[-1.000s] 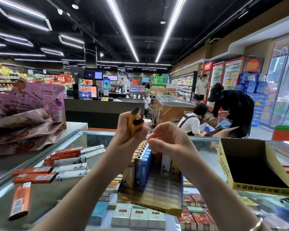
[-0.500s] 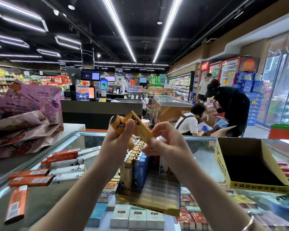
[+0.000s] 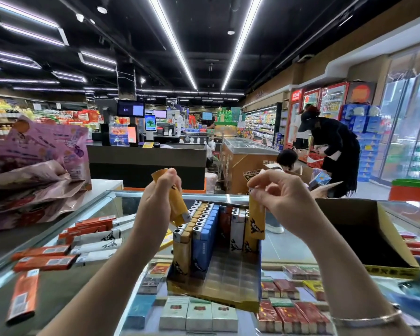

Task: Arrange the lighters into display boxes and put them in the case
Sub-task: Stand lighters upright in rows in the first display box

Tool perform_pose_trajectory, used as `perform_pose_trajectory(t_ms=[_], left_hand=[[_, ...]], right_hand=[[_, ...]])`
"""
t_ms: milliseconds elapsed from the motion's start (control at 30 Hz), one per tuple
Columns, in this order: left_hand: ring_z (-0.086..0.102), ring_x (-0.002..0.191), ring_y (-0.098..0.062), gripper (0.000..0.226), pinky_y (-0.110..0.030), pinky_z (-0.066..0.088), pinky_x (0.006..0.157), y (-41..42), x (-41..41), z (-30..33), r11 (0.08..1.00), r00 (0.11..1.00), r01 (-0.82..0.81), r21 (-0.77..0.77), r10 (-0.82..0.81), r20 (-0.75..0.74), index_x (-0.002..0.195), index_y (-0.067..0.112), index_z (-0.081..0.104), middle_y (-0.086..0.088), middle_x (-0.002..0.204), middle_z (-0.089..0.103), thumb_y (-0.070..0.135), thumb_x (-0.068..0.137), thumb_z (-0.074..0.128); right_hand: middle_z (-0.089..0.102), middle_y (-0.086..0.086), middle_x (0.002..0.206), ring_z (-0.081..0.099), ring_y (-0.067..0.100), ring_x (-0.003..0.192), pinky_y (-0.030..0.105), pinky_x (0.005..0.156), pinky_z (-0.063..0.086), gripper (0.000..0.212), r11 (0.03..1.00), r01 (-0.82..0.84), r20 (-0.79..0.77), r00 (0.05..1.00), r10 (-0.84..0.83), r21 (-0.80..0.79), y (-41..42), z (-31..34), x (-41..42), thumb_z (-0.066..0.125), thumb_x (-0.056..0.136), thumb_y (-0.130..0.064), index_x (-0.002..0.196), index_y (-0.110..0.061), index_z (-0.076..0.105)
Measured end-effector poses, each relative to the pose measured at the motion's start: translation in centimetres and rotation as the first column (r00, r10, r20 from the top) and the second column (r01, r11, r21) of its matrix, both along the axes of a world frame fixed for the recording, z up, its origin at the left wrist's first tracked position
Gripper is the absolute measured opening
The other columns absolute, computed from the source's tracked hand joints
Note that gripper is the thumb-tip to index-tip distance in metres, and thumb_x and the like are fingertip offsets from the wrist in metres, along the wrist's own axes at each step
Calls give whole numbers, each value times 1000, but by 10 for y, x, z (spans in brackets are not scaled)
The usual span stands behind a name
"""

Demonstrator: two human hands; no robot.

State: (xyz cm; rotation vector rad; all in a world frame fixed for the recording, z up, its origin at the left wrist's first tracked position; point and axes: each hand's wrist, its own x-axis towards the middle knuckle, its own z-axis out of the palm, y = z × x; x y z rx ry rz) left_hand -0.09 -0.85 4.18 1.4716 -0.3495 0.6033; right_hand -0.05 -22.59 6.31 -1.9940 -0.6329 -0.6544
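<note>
— What are the two hands doing?

— The left hand (image 3: 159, 202) is raised above the display box (image 3: 218, 284), its fingers (image 3: 172, 180) curled round a yellow lighter (image 3: 176, 204) that tilts, metal end down, over the back of the left rows. The right hand (image 3: 280, 197) pinches a second yellow lighter (image 3: 255, 221) by its top, so it hangs upright over the box's right side.

— And the box itself?

— It rests on the glass surface (image 3: 291, 246), near the middle. A yellow row (image 3: 183, 241) and a blue row (image 3: 205, 234) of lighters stand upright along its left side. At its back right stand a few more: a red one (image 3: 226, 221), a white one (image 3: 237, 226) and yellow ones. The front part shows bare clear slots.

— Anything else on the surface?

— Loose orange lighters (image 3: 44, 261) and white lighters (image 3: 95, 246) lie flat toward the left edge, and one orange lighter (image 3: 22, 295) lies apart near the front left corner. An open yellow carton (image 3: 395, 241) with a dark inside sits toward the right edge. Purple bags (image 3: 38, 156) are heaped beyond the left edge. Packets (image 3: 197, 316) show under the glass in front of the box.

— And the right wrist?

— It wears a thin bracelet (image 3: 366, 317).
</note>
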Motion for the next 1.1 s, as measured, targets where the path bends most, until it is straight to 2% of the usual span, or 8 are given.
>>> perform_pose_trajectory(t_ms=[100, 167, 333, 467, 667, 800, 967, 1100], left_hand=[[45, 45, 0, 29, -15, 41, 42, -3, 0, -3, 1000, 1000, 13, 27, -12, -3, 74, 15, 51, 13, 48, 46, 38, 92, 50], [46, 43, 0, 25, -14, 41, 40, -6, 0, -4, 998, 999, 32, 58, -32, 5, 76, 10, 51, 13, 45, 47, 30, 91, 52], [50, 50, -4, 31, -13, 41, 45, -5, -1, -4, 992, 997, 31, 123, -39, 68, 75, 12, 58, 9, 54, 54, 43, 74, 59], [52, 52, -2, 32, -13, 44, 47, -5, 0, -5, 988, 997, 48, 144, -57, 58, 72, 15, 60, 9, 56, 57, 46, 68, 62], [57, 53, -3, 29, -13, 45, 48, -5, 2, -6, 988, 997, 55, 147, -63, 51, 71, 19, 62, 7, 58, 60, 48, 67, 64], [58, 53, 0, 31, -12, 44, 48, -4, 3, -6, 990, 996, 46, 131, -55, 64, 75, 17, 62, 9, 60, 64, 46, 65, 68], [57, 53, -2, 39, -13, 47, 50, -3, 3, -7, 988, 998, 20, 152, -29, 57, 74, 19, 59, 8, 63, 66, 54, 60, 68], [55, 55, -6, 41, -16, 48, 51, -3, 4, -7, 991, 999, 25, 132, -30, 36, 73, 17, 57, 6, 61, 63, 54, 59, 68]], right_hand=[[55, -10, 75, 54, 0, 59, 14, 56, 46, 17, 972, 79, 5, 997, -79, -221, 1, -3, 2, 64, 85, -3, 95, -17, 66], [56, -12, 76, 53, 1, 62, 15, 59, 44, 16, 932, 105, 2, 994, -111, -347, 0, -6, 2, 65, 85, -6, 96, -17, 67], [53, -15, 76, 50, -1, 68, 13, 61, 41, 15, 866, 93, -8, 994, -112, -491, 4, -7, 1, 67, 82, -6, 88, -20, 66], [52, -14, 79, 48, -1, 71, 11, 62, 38, 13, 850, 106, 5, 993, -121, -515, 6, -7, 2, 66, 82, -4, 91, -14, 68], [50, -16, 80, 48, 0, 71, 12, 63, 39, 16, 847, 86, -11, 994, -108, -525, 7, -7, -1, 64, 82, 0, 90, -14, 68], [49, -15, 82, 49, 5, 74, 23, 69, 42, 15, 837, 100, -18, 991, -130, -538, 9, -6, -1, 64, 82, -1, 88, -14, 68], [50, -12, 83, 49, 4, 76, 18, 69, 42, 13, 855, 102, -15, 992, -127, -509, 11, -7, -2, 64, 83, -2, 90, -13, 67], [56, -5, 90, 53, 15, 83, 31, 75, 47, 18, 801, 124, -33, 984, -176, -586, 14, -8, -2, 59, 81, 1, 85, -16, 63]])
